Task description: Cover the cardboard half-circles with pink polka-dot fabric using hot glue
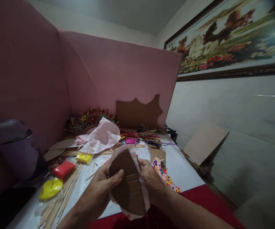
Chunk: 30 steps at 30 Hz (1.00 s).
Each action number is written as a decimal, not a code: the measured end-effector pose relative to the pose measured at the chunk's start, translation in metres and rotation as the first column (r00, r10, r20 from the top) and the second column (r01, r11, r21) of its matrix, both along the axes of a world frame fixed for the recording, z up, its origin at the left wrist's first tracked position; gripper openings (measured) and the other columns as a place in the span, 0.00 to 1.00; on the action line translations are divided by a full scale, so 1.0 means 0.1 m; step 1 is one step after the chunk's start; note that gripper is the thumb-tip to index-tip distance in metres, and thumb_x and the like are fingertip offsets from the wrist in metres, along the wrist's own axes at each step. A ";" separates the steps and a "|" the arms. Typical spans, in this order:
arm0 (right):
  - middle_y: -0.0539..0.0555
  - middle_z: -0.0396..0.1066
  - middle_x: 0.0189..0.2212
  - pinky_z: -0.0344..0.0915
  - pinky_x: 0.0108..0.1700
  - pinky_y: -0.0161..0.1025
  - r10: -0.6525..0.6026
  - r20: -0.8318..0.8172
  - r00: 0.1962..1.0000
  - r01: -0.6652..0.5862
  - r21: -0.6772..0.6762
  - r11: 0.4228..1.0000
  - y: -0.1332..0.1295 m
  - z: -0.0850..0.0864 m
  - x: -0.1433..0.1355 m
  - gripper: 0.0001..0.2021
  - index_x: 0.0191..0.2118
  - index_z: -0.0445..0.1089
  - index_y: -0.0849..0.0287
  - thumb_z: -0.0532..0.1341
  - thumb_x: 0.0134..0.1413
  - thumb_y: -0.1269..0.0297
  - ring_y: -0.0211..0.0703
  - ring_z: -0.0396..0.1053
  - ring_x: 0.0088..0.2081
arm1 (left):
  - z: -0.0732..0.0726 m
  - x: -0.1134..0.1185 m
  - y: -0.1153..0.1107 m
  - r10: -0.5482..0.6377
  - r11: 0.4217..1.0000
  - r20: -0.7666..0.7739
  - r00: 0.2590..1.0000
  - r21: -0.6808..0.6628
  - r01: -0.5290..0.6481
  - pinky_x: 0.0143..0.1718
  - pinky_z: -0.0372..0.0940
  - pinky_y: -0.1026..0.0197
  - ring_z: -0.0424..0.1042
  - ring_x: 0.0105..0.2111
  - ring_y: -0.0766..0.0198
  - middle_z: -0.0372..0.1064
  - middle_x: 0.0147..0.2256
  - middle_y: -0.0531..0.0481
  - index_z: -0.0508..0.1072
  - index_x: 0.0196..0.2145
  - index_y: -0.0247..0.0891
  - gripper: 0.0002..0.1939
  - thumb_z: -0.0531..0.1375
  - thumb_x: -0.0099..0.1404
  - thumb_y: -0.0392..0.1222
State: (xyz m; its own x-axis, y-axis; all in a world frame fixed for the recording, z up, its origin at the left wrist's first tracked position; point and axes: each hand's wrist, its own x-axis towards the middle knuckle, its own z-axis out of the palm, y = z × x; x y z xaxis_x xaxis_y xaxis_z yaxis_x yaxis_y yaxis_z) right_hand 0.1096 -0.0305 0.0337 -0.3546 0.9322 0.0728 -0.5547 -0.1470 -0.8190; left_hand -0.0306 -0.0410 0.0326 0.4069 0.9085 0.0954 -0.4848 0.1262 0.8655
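Note:
Between my hands is a curved piece of brown cardboard (128, 178), held up over the table's near edge. White cloth (145, 187) with pinkish spots lies behind it and sticks out around its rim. My left hand (104, 183) grips the left side, thumb flat on the cardboard and fingers hidden behind. At the upper right edge, my right hand (150, 176) has its fingers closed on the cloth border. Just right of that hand lies a narrow piece with a colourful flower pattern (166, 178), next to a small scrap of cardboard (158, 154).
Wooden sticks (64, 194) and bags of yellow clay (51, 188) and red clay (63, 169) lie at left. Spotted cloth (101, 136) is heaped behind, near coloured pipe cleaners (139, 133). A jagged cardboard sheet (138, 113) leans on the pink partition (118, 70). A lidded bin (18, 152) stands far left.

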 end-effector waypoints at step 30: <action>0.49 0.57 0.20 0.52 0.27 0.35 -0.601 0.524 0.604 0.063 0.720 0.691 0.05 -0.10 0.13 0.21 0.21 0.57 0.58 0.46 0.63 0.54 0.37 0.53 0.24 | -0.01 0.10 -0.03 0.072 0.997 0.037 0.997 -0.023 -0.071 0.36 0.65 0.60 0.74 0.31 0.60 0.77 0.33 0.47 0.74 0.45 0.40 0.17 0.64 0.56 0.38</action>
State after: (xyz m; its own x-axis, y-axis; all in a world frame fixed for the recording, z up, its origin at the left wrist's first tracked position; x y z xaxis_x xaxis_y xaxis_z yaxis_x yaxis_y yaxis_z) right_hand 0.1230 -0.0259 0.0240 -0.2133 0.8277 0.5191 0.3067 0.5612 -0.7688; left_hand -0.0203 -0.0445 0.0314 0.3374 0.9371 0.0892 -0.5256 0.1089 0.8438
